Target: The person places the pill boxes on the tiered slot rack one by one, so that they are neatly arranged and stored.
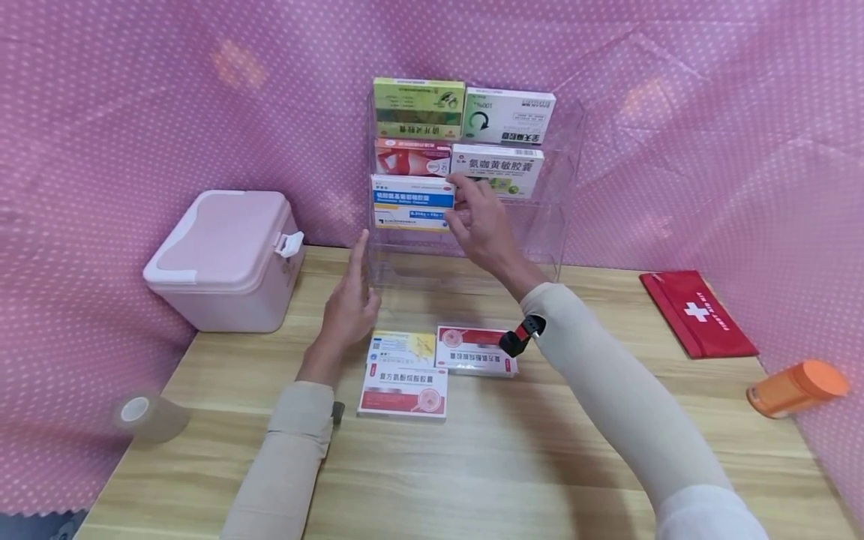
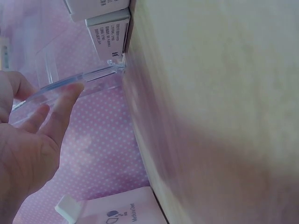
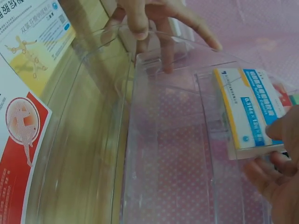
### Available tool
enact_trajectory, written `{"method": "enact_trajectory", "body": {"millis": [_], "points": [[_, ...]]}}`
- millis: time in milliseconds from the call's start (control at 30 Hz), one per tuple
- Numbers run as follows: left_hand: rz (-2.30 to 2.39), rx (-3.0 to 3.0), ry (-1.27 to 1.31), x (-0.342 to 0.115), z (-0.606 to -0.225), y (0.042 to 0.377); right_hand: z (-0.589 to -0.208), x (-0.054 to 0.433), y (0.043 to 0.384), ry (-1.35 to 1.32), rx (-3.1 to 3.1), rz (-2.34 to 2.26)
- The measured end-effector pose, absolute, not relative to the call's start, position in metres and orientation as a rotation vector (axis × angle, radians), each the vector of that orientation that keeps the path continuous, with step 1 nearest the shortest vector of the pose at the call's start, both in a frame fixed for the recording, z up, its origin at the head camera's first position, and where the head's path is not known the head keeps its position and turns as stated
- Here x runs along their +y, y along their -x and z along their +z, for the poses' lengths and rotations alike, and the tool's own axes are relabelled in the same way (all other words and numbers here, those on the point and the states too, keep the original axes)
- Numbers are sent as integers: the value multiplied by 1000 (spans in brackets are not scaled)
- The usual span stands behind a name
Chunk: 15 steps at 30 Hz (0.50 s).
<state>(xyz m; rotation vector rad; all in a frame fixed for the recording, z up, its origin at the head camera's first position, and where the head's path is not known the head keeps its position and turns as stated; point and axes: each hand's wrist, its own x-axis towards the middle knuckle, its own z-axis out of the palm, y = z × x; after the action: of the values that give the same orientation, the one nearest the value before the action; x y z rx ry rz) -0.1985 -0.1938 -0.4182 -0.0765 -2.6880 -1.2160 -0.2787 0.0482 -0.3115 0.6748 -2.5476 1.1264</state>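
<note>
Medicine box [image 1: 412, 204], blue-and-white: left side of clear rack [image 1: 533, 232], third tier down. Presumably light, stiff, crushable; best taken by end edges. Right hand [image 1: 482, 225] pinching its right end; left hand [image 1: 347, 307] straight-fingered, touching rack's side.

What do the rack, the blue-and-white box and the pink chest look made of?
Rack: clear, glossy plastic, perhaps acrylic; the curtain shows through it.
Blue-and-white box: most likely printed card, smooth; flat faces, crisp edges.
Pink chest: probably hard moulded plastic, satin finish; rounded corners and a soft sheen.
</note>
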Motion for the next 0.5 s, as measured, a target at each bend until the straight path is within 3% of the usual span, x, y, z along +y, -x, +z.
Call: {"method": "enact_trajectory", "body": {"millis": [500], "points": [[-1220,-2668,90,-192,-419,199,-333,96,240,-694,-2559,1137]]}}
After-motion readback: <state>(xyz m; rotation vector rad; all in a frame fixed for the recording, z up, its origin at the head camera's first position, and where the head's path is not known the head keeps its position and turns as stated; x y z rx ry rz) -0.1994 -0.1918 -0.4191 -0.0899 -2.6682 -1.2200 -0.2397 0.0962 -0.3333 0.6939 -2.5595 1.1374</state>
